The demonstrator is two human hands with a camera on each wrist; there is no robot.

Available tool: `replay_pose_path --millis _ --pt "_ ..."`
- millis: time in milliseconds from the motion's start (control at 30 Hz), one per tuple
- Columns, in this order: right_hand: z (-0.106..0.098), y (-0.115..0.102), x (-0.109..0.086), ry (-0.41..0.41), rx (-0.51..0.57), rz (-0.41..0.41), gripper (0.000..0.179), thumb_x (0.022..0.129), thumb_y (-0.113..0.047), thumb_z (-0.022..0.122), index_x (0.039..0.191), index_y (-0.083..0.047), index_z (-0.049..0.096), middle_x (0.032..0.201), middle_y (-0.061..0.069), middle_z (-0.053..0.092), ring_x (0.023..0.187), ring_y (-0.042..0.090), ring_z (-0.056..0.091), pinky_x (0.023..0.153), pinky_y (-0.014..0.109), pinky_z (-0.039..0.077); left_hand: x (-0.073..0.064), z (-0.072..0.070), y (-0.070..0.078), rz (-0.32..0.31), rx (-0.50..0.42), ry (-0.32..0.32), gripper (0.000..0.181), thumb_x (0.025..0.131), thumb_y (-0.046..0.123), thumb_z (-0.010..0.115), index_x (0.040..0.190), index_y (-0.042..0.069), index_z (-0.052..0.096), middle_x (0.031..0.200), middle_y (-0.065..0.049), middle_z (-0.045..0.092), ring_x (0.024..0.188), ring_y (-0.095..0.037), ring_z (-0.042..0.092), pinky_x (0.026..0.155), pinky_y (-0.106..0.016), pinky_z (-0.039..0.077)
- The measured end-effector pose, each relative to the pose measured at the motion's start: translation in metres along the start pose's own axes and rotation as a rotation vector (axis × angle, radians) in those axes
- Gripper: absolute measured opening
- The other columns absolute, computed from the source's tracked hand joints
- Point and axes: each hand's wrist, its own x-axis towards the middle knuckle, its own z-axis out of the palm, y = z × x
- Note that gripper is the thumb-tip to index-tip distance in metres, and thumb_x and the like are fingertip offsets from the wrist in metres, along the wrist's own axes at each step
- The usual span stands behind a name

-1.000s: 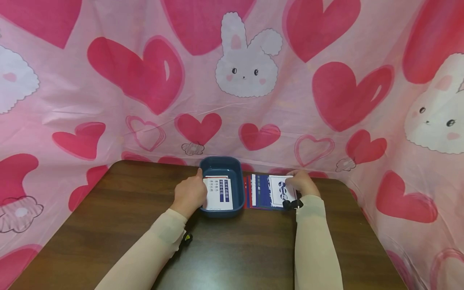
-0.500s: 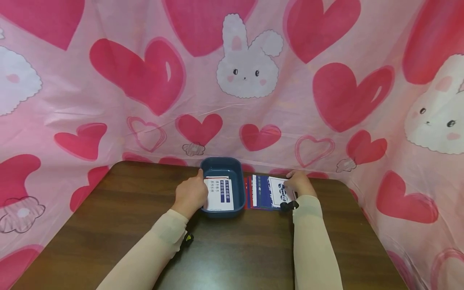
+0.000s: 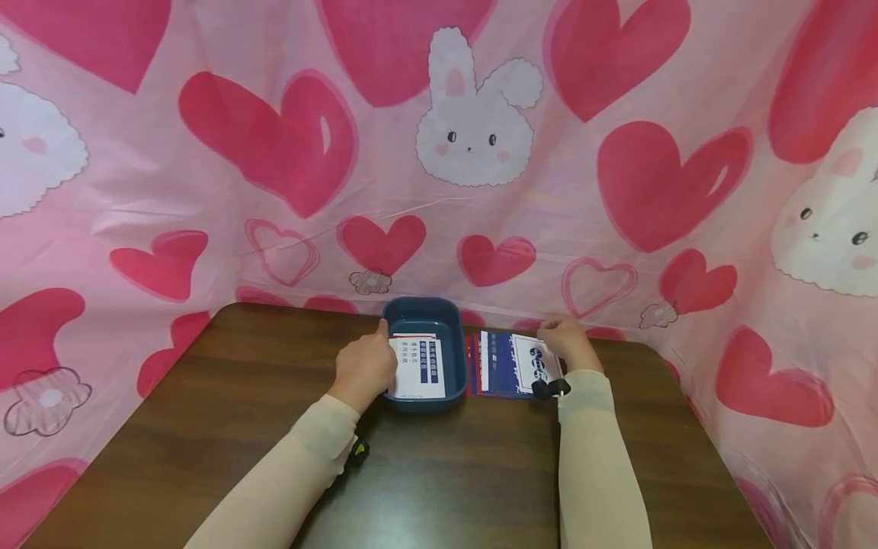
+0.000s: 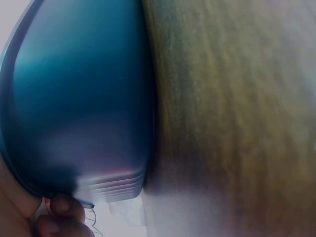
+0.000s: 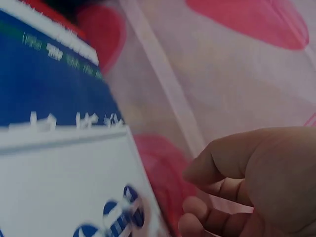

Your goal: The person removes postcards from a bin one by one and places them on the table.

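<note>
My left hand (image 3: 363,366) grips the left rim of a dark blue plastic container (image 3: 453,351). In the left wrist view, its fingers (image 4: 66,207) curl at that rim, beside the container's smooth outer wall (image 4: 84,89). A white card (image 3: 420,370) printed with dark characters lies inside, over others with a red edge showing. To the right of the container, several red, white and blue cards (image 3: 501,362) lie spread in an overlapping row. My right hand (image 3: 571,347) hovers at the row's right end, fingers loosely bent. In the right wrist view, a gap shows between its fingertips and the white top card (image 5: 59,173).
The brown wooden table (image 3: 439,473) extends in front of the container and cards. Close behind its far edge hangs a pink cloth (image 3: 384,198) with hearts and rabbits, which also encloses both sides. A dark strap device (image 3: 551,389) sits at the right wrist.
My right hand has shifted slightly at the end of the card row. My left hand keeps its hold on the container. The head view has drifted a little.
</note>
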Motion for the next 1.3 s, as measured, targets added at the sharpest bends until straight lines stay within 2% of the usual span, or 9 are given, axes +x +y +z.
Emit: replay_pose_path --millis 167,267,400,567,767,933,1100,1200,1300 --pt "-0.005 -0.040 -0.029 0.004 -0.003 -0.078 0.035 0.105 -0.030 0.069 0.126 -0.003 0.076 0.132 0.024 0.074 0.116 0.038 0.068 0.104 0.055 0.060 0.000 0.001 0.003 0.003 0.000 0.000 0.121 0.079 0.028 0.099 0.179 0.009 0.034 0.118 -0.020 0.080 0.079 -0.032 0.066 0.062 -0.043 0.062" --pt "-0.005 -0.060 -0.040 -0.009 0.003 -0.102 0.038 0.108 -0.034 0.069 0.133 -0.005 0.075 0.136 0.023 0.074 0.121 0.038 0.067 0.108 0.056 0.058 0.000 0.001 0.003 0.003 -0.005 0.000 0.116 0.082 0.027 0.096 0.179 0.009 0.034 0.117 -0.020 0.080 0.079 -0.032 0.067 0.062 -0.043 0.062" --pt "0.000 -0.081 -0.048 -0.034 0.036 -0.164 0.037 0.108 -0.031 0.070 0.133 -0.004 0.074 0.130 0.021 0.077 0.114 0.033 0.071 0.103 0.050 0.059 -0.001 0.001 0.001 0.000 -0.012 -0.001 0.110 0.087 0.027 0.092 0.178 0.008 0.035 0.113 -0.019 0.080 0.079 -0.032 0.067 0.062 -0.043 0.062" --pt "0.015 -0.108 -0.058 -0.097 0.120 -0.253 0.039 0.105 -0.024 0.070 0.135 0.001 0.073 0.120 0.020 0.080 0.106 0.035 0.077 0.096 0.043 0.062 0.000 0.003 0.003 0.005 -0.018 0.000 0.105 0.090 0.028 0.089 0.178 0.008 0.035 0.111 -0.019 0.080 0.079 -0.032 0.066 0.063 -0.043 0.062" --pt "0.044 -0.147 -0.071 -0.195 0.123 -0.330 0.029 0.105 -0.022 0.076 0.127 -0.003 0.077 0.107 0.016 0.081 0.094 0.036 0.079 0.084 0.039 0.067 -0.002 0.005 0.004 0.022 -0.019 0.019 0.110 0.085 0.027 0.093 0.178 0.008 0.037 0.107 -0.017 0.080 0.078 -0.032 0.067 0.059 -0.042 0.060" --pt "0.066 -0.183 -0.073 -0.274 0.038 -0.322 0.028 0.106 -0.029 0.078 0.126 -0.010 0.077 0.107 0.012 0.080 0.090 0.029 0.081 0.079 0.038 0.070 -0.002 0.003 0.000 0.022 -0.029 0.017 0.106 0.088 0.027 0.090 0.178 0.008 0.037 0.094 -0.014 0.075 0.075 -0.032 0.065 0.057 -0.041 0.059" --pt "0.091 -0.209 -0.066 -0.332 -0.117 -0.324 0.028 0.106 -0.026 0.079 0.120 -0.003 0.079 0.101 0.017 0.082 0.084 0.030 0.082 0.075 0.037 0.071 -0.001 0.000 -0.003 0.029 -0.032 0.021 0.091 0.098 0.030 0.078 0.177 0.007 0.038 0.084 -0.012 0.071 0.072 -0.032 0.065 0.058 -0.042 0.059" --pt "0.104 -0.216 -0.062 -0.337 -0.219 -0.283 0.029 0.105 -0.025 0.080 0.118 0.001 0.077 0.098 0.020 0.081 0.083 0.034 0.083 0.075 0.040 0.072 -0.001 0.000 -0.002 0.030 -0.021 0.016 0.088 0.100 0.030 0.075 0.177 0.007 0.038 0.083 -0.011 0.070 0.072 -0.032 0.065 0.058 -0.042 0.060" --pt "0.116 -0.220 -0.061 -0.312 -0.312 -0.234 0.038 0.101 -0.028 0.086 0.125 0.000 0.076 0.102 0.017 0.079 0.084 0.034 0.081 0.076 0.043 0.072 -0.001 -0.001 -0.002 0.025 -0.012 0.010 0.094 0.097 0.029 0.081 0.177 0.008 0.038 0.083 -0.011 0.071 0.072 -0.031 0.065 0.058 -0.042 0.060"
